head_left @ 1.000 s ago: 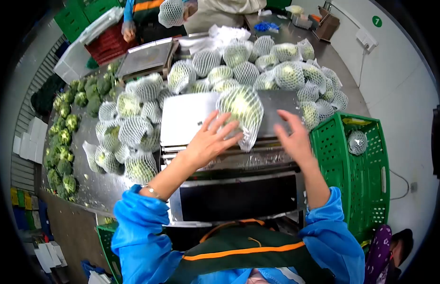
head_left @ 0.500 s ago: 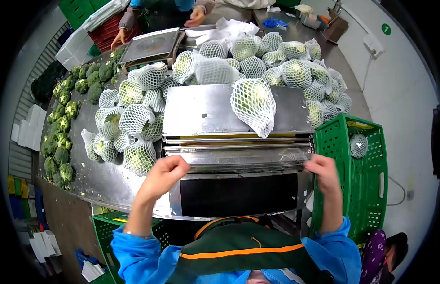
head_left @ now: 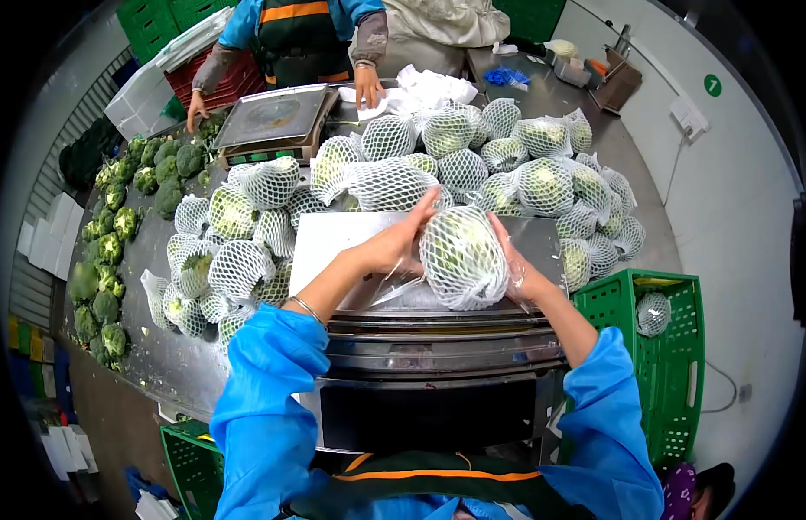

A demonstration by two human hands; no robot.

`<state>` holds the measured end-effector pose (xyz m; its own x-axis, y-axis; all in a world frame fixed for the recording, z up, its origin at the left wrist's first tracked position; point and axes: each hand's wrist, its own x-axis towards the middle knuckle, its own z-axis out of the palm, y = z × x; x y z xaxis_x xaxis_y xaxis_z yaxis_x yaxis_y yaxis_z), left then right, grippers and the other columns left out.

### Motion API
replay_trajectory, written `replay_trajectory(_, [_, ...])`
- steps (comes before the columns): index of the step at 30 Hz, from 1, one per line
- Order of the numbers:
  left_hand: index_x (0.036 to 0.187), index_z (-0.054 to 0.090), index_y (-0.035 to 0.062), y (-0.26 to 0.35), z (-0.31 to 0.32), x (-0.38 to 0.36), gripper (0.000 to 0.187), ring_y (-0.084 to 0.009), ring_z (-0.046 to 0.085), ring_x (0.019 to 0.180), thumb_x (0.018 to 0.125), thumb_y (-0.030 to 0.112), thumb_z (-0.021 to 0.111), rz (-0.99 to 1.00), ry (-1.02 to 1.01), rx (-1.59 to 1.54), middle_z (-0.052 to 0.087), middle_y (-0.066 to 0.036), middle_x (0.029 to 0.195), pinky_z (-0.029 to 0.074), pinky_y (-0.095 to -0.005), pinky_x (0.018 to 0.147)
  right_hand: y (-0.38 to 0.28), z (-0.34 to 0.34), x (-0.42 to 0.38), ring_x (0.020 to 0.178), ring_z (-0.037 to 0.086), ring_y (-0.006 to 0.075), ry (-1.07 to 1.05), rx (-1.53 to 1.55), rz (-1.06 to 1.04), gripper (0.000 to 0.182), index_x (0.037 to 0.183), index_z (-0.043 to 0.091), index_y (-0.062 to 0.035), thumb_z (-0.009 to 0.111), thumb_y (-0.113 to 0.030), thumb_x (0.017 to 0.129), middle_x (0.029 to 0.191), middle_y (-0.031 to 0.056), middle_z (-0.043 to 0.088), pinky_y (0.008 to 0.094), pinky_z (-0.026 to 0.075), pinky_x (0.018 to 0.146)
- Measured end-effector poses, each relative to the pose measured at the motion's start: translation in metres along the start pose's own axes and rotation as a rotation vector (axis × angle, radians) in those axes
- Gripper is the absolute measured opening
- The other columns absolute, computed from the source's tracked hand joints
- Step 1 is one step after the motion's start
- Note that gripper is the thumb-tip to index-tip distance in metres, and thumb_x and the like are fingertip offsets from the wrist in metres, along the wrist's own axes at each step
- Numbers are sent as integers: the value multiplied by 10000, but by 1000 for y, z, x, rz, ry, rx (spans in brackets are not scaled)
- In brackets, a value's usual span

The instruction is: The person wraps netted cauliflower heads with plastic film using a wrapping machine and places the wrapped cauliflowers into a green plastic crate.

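A pale green vegetable head in a white foam net [head_left: 463, 258] sits on the steel top plate [head_left: 334, 232] of a wrapping machine in front of me. My left hand [head_left: 398, 245] cups its left side, fingers curved toward the back. On the other side my right hand [head_left: 521, 267] presses against it. Clear film [head_left: 399, 293] shows in creases by my left hand and around the head. Whether the head is a cauliflower or a broccoli is hard to tell through the net. Below the plate lie the machine's metal rollers [head_left: 438, 336] and a black front panel [head_left: 429, 412].
Several netted heads [head_left: 542, 184] crowd behind and left of the machine. Loose broccoli [head_left: 108, 251] lines the table's left edge. A scale [head_left: 273, 113] stands at the back, near a co-worker's hands [head_left: 368, 85]. A green crate [head_left: 680, 364] at right holds one netted ball.
Both hands have moved forward from the rollers, carrying film, to the netted head and now hold its sides. My view has shifted slightly. The co-worker's hand has come down to the table.
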<state>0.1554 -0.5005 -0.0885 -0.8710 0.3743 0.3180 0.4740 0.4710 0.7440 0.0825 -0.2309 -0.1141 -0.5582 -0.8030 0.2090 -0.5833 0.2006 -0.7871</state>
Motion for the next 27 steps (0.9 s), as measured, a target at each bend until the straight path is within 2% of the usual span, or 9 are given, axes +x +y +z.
replay_trajectory(3, [1355, 201, 95, 22, -3, -20, 960, -251, 474, 1090, 579, 109, 768, -229, -88, -261, 445, -158, 1230, 406, -369, 890, -19, 0, -7, 1245, 315, 215, -31, 631, 263, 872, 1348, 247, -21, 738, -144, 637, 1376, 130, 292, 332, 249, 1024])
replay_trajectory(7, [1342, 211, 88, 104, 28, -92, 930, -236, 559, 936, 605, 127, 777, -283, -160, -454, 490, -148, 1139, 487, -352, 762, -89, 4, -95, 1068, 513, 262, -175, 433, 125, 827, 1265, 363, 19, 776, -195, 582, 1220, 168, 472, 343, 392, 920])
replay_trajectory(10, [1357, 181, 69, 169, 65, -177, 829, -228, 538, 1011, 721, 165, 704, -729, -387, -776, 474, -153, 1177, 456, -329, 829, -150, 41, -176, 1126, 474, 262, -486, 540, 608, 805, 1290, 318, 26, 744, -220, 654, 1251, 158, 449, 331, 365, 957])
replay_trajectory(14, [1319, 284, -24, 181, 74, -257, 578, -189, 453, 1148, 842, 146, 563, -1043, -211, -1665, 450, -153, 1255, 337, -270, 960, -139, 80, -292, 1122, 484, 259, -36, 1793, 1077, 463, 1218, 429, 48, 554, -113, 803, 1200, 189, 493, 382, 395, 948])
replay_trajectory(15, [1240, 442, -8, 179, 89, -276, 426, -165, 461, 1137, 848, 120, 550, -842, -223, -1384, 500, -155, 1207, 373, -257, 917, -152, 81, -290, 1078, 517, 254, -29, 1488, 1034, 379, 1152, 479, 60, 540, -105, 816, 1141, 196, 529, 372, 422, 917])
replay_trajectory(18, [977, 578, -37, 184, 94, -257, 198, -157, 591, 834, 880, 116, 498, -1090, -18, -866, 620, -94, 905, 461, -252, 679, -200, 77, -245, 772, 617, 179, 261, 808, 1224, 225, 937, 590, 54, 480, -134, 880, 900, 167, 627, 265, 506, 691])
replay_trajectory(20, [857, 519, -29, 168, 116, -241, 190, -135, 565, 589, 906, 143, 453, -521, 399, -195, 588, -56, 729, 443, -250, 530, -173, 101, -250, 699, 591, 139, 477, 526, 646, 227, 858, 573, 60, 420, -101, 908, 784, 106, 600, 248, 494, 641])
replay_trajectory(21, [835, 486, -5, 167, 117, -227, 197, -114, 513, 509, 915, 168, 438, -651, 507, -312, 540, -41, 661, 403, -234, 465, -166, 111, -236, 627, 566, 114, 575, 381, 597, 203, 865, 557, 57, 413, -81, 906, 712, 71, 567, 228, 476, 586])
replay_trajectory(27, [698, 410, 128, 160, 106, -271, 246, -31, 234, 349, 912, 235, 467, -1086, 971, -1318, 281, 72, 488, 170, -192, 295, -186, 96, -243, 300, 307, 37, 746, 1727, 965, 333, 770, 507, -75, 363, -319, 944, 428, -59, 325, 166, 174, 248])
